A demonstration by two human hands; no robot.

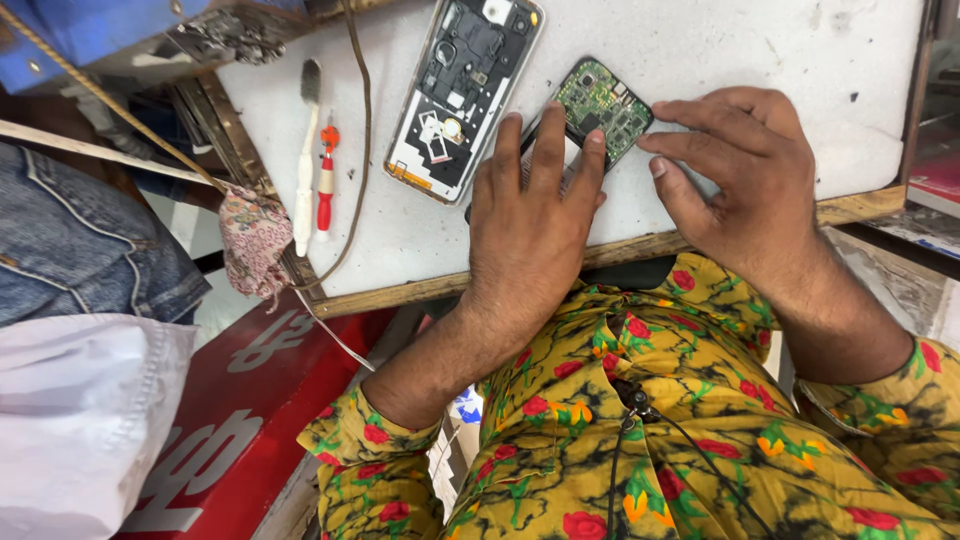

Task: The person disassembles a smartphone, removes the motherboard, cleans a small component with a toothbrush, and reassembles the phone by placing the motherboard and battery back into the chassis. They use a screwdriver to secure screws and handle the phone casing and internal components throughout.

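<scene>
Left hand [530, 215] presses flat and open on the green board [600, 105]; right hand [735, 165] pinches its edge. Board looks thin, light, fragile: hold by edges.

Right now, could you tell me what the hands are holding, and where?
Left hand presses its fingertips on the green circuit board; right hand pinches the board's right edge on the worktop.
</scene>
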